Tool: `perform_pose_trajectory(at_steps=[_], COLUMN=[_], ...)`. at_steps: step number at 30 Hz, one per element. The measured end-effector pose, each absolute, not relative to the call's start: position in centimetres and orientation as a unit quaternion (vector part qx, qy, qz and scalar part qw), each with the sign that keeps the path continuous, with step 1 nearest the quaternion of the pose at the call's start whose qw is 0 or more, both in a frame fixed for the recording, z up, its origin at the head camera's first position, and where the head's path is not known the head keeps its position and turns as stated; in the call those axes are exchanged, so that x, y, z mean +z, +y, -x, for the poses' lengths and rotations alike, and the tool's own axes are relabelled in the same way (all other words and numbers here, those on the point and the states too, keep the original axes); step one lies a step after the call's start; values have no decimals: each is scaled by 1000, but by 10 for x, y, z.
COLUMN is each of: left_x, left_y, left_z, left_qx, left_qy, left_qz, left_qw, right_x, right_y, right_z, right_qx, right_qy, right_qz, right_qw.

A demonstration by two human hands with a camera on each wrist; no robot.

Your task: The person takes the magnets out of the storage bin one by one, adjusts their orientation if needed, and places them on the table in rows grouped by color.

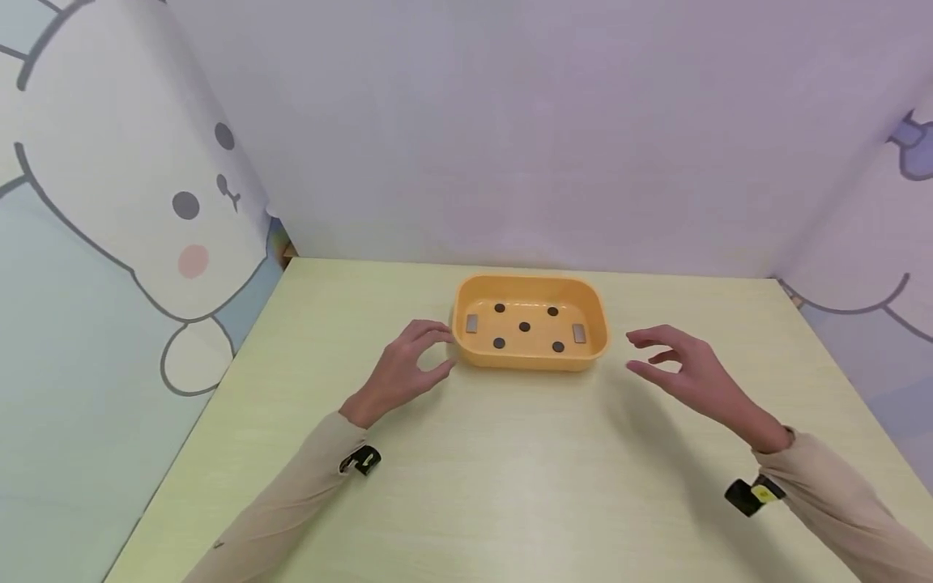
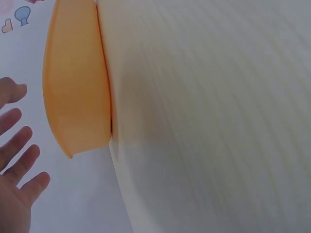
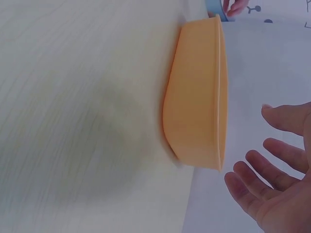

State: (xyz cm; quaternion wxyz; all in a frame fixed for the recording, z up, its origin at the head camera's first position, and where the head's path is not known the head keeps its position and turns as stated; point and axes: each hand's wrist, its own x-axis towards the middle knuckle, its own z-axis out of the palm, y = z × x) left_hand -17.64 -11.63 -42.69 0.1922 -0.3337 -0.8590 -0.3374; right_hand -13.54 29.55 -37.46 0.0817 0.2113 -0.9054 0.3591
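An orange rectangular basin (image 1: 525, 362) with rounded corners rests on the table toward its back edge. Several dark round discs (image 1: 525, 327) and two small grey rectangles (image 1: 579, 333) lie on its floor. My left hand (image 1: 405, 366) is beside the basin's left end, fingertips close to the rim in the head view. To the right of the basin my right hand (image 1: 685, 371) hovers apart from it, thumb and fingers spread. Both wrist views show the basin's outer wall (image 2: 77, 77) (image 3: 194, 97), and neither hand holds anything.
The pale wooden table (image 1: 496, 470) is bounded by a plain whitish back wall (image 1: 525, 146). Cartoon-printed panels stand at the left (image 1: 109, 340) and right (image 1: 882, 324) sides. Dark wrist-worn devices (image 1: 755, 494) sit at both sleeves.
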Motion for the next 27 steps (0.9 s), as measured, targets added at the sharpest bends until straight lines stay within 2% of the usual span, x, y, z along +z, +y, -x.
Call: perform_pose_trajectory(at_steps=[13,27], left_x=[-433,-433], left_y=[-102,-94], left_z=[194,202], left_qx=[-335,-325], left_qy=[-842,-846], left_qz=[377,386], left_qw=[195,173], right_x=[-372,-367], right_y=[285,268], right_z=[156,173], right_qx=[341,363], right_qy=[-912,-905], right_qz=[-218,-219], right_qw=[70,35])
